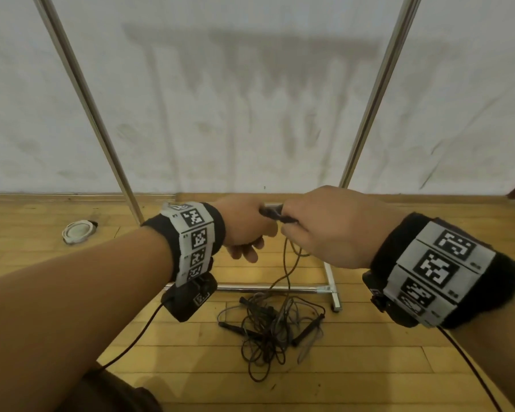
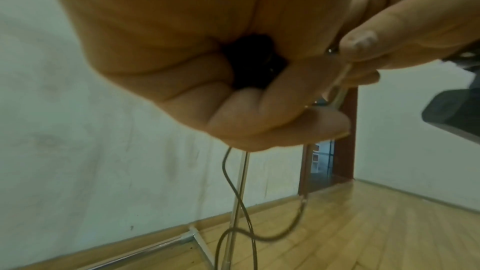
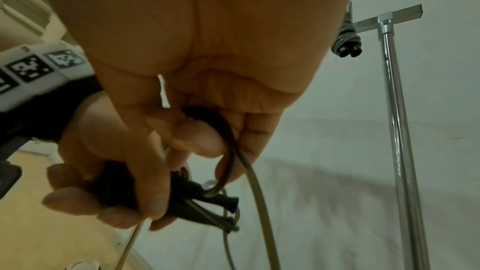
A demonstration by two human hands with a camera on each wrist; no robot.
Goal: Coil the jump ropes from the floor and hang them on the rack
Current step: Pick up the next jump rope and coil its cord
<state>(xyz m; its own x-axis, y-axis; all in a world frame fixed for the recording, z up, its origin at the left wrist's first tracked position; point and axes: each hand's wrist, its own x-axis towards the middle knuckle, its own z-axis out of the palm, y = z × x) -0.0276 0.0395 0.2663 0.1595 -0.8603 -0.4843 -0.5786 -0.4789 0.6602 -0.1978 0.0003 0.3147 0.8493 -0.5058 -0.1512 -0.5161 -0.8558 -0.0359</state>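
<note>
My left hand [image 1: 244, 230] grips the black handles [image 1: 272, 214] of a jump rope at waist height in front of the rack. My right hand [image 1: 324, 230] is right against it, fingers curled round the rope's grey cord [image 3: 233, 151]. The left wrist view shows my left fist closed over the dark handles [image 2: 254, 61]. From the hands the cord [image 1: 286, 263] hangs in loose loops to a tangled pile of jump ropes [image 1: 268, 325] on the wooden floor. A coiled rope [image 3: 346, 38] hangs from the rack's top bar.
The metal rack has two upright poles [image 1: 369, 114] and a base bar [image 1: 250, 288] just behind the pile. A white wall stands behind it. A round white object [image 1: 78, 230] lies on the floor at the left. A door frame [image 2: 348, 130] is off to the right.
</note>
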